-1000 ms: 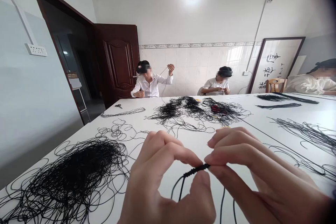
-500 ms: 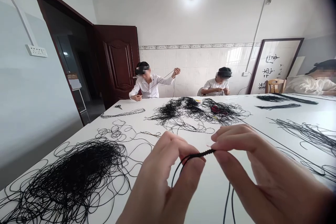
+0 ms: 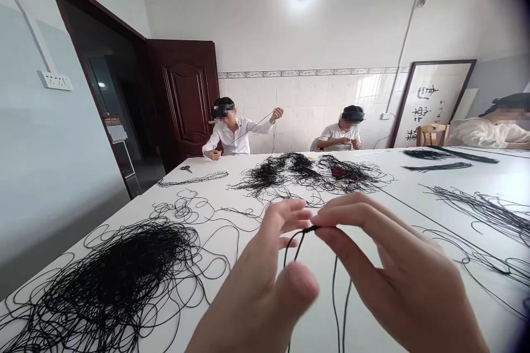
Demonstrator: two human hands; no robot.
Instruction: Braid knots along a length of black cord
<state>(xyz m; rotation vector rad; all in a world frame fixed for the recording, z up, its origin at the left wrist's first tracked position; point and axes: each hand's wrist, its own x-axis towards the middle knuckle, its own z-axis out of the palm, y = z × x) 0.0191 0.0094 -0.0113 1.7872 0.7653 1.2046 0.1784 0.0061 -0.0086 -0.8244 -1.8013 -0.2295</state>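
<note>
My right hand [image 3: 393, 270] pinches the short braided end of a black cord [image 3: 310, 228] between thumb and forefinger, above the white table [image 3: 232, 182]. Loose strands [image 3: 337, 287] of that cord hang down from the pinch toward me. My left hand [image 3: 265, 287] is right beside it, fingers stretched out and apart, fingertips near the braid but not gripping it, thumb raised. A big tangle of black cord [image 3: 111, 281] lies on the table to the left of my hands.
Another heap of black cord [image 3: 306, 174] with something red in it sits mid-table. Cord bundles [image 3: 484, 207] lie at right, scissors [image 3: 186, 167] at far left. Three people [image 3: 234, 132] sit along the far and right edges; a dark door [image 3: 186, 99] stands open.
My left hand has let go of the braid and spread its fingers. My right hand has slid along the braid and moved up and left with it.
</note>
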